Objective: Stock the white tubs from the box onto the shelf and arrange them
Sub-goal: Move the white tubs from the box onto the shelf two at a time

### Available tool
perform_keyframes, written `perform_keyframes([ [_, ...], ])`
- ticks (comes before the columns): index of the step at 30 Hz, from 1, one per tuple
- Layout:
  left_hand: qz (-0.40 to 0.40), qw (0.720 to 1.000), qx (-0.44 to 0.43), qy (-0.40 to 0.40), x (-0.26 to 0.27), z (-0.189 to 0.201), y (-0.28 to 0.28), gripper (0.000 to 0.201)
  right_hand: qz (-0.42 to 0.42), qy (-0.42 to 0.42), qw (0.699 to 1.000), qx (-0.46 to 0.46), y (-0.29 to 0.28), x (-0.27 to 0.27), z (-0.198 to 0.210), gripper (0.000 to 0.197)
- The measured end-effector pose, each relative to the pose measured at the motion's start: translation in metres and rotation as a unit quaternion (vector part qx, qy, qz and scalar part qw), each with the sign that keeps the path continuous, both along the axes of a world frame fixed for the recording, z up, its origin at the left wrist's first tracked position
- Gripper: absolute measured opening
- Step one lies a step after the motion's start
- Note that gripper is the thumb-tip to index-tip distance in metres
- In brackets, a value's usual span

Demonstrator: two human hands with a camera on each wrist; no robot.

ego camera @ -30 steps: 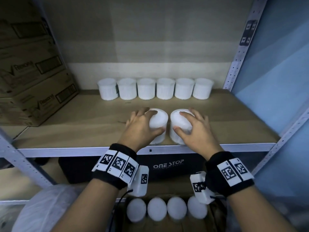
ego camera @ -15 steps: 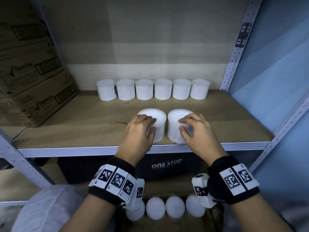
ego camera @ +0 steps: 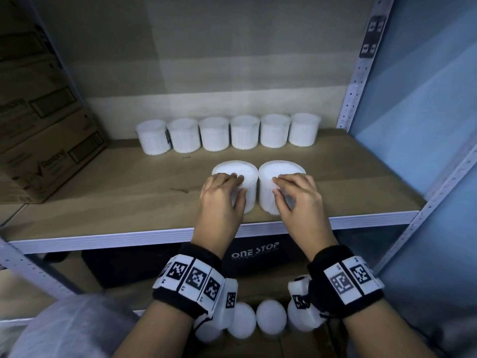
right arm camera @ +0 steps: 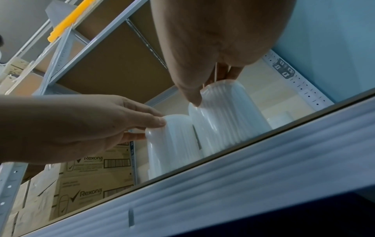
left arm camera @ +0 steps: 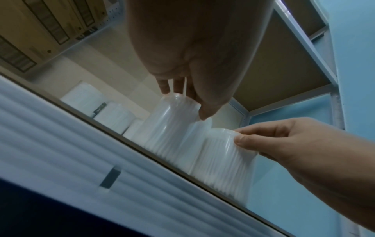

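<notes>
You had one tub in each hand, both standing upright near the front edge of the shelf [ego camera: 103, 202], sides touching. Left hand [ego camera: 222, 200] curled over the left tub [ego camera: 249, 182]: fingers [ego camera: 232, 176] on the lid rim, thumb on the wall. Right hand [ego camera: 299, 200] took the right tub [ego camera: 268, 192] the same way. Neither hand fully closed, just a loose claw around the top.

Six tubs [ego camera: 244, 135] sat in a row at the back wall, more down in the box [ego camera: 271, 316].

Handling, my read: light, thin-walled plastic, ribbed look, probably smooth and a bit slippery. Walls likely flexed under a hard squeeze. Lid fit couldn't be judged, so the rim alone wasn't a safe lift point. Better hold was mid-wall, thumb opposite fingers. For arranging, they'd likely slide easily on the board; pushing low would have avoided tipping.
</notes>
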State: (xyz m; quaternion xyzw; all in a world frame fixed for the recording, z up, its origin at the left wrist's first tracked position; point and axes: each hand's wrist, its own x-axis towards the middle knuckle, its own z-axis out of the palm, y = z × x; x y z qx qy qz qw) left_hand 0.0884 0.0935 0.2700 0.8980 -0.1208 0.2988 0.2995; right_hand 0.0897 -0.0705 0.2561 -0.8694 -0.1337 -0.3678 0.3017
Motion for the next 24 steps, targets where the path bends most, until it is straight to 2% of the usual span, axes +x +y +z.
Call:
perform_keyframes([
  [8,-0.018,0.999,0.006,0.027,0.036,0.003,-0.034,0.030,-0.032,0.037,0.999,0.004,-0.029,0.030,0.005,0.023],
  [15,-0.043,0.997,0.018,0.053,0.077,0.007,-0.070,0.027,-0.068,0.093,0.992,0.046,-0.060,0.070,0.013,0.025],
  [24,-0.041,0.990,0.062,0.119,0.130,0.025,-0.104,0.030,-0.105,0.156,0.980,0.062,-0.083,0.126,0.023,0.023],
])
